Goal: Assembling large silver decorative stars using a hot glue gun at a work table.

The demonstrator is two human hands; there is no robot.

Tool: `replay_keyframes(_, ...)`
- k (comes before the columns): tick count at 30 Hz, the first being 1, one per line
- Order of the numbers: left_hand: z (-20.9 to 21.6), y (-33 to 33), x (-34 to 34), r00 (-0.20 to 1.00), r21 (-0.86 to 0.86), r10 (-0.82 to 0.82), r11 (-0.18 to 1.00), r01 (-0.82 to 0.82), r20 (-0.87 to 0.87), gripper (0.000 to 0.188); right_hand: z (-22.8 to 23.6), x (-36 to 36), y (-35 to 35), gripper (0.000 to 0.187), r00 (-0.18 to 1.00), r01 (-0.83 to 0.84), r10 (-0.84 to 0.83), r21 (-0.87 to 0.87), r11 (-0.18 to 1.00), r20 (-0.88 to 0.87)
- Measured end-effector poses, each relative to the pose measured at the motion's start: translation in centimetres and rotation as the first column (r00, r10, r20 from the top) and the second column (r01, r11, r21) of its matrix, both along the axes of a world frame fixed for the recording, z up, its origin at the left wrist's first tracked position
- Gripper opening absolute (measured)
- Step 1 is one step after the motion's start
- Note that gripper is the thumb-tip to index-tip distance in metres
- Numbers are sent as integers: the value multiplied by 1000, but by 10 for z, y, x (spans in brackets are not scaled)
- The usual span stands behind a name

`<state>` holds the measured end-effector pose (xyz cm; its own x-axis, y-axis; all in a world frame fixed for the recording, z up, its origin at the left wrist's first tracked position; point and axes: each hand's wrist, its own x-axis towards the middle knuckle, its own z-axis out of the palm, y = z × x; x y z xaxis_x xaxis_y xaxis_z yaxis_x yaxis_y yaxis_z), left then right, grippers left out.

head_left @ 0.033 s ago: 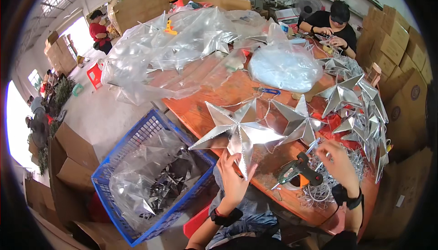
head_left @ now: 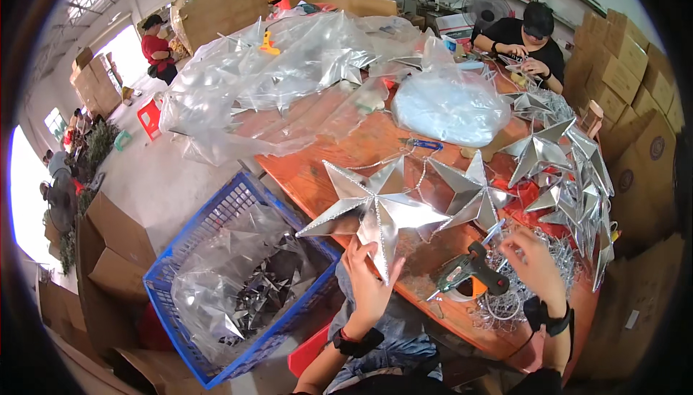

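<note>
A large silver five-pointed star stands at the table's front edge, with beaded trim along its ridges. My left hand grips its lowest point between thumb and fingers. Over the right part of the table, my right hand is curled with its fingertips drawn in; whatever they pinch, if anything, is too small to make out. Below and left of it lies a hot glue gun with an orange trigger, and a pale glue stick shows beside it. A second silver star sits just behind the first.
Finished-looking stars are heaped at the right, above tangled silver trim. Blue-handled pliers lie behind the stars. A blue crate with bagged stars stands at left. Plastic bags cover the far table. A co-worker sits across.
</note>
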<state>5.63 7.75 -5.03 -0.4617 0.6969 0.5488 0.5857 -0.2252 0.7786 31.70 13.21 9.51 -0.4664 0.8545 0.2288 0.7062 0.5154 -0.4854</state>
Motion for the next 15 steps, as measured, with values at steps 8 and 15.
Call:
replay_keyframes(8, -12, 6, -17, 983, 151, -33, 988, 5, 180, 47, -32, 17, -9, 28, 999, -52, 47, -311, 949, -24)
replay_keyframes(15, 4, 19, -78, 786, 292, -370, 923, 251, 496, 41, -48, 15, -2, 44, 993, -97, 110, -276, 956, 32)
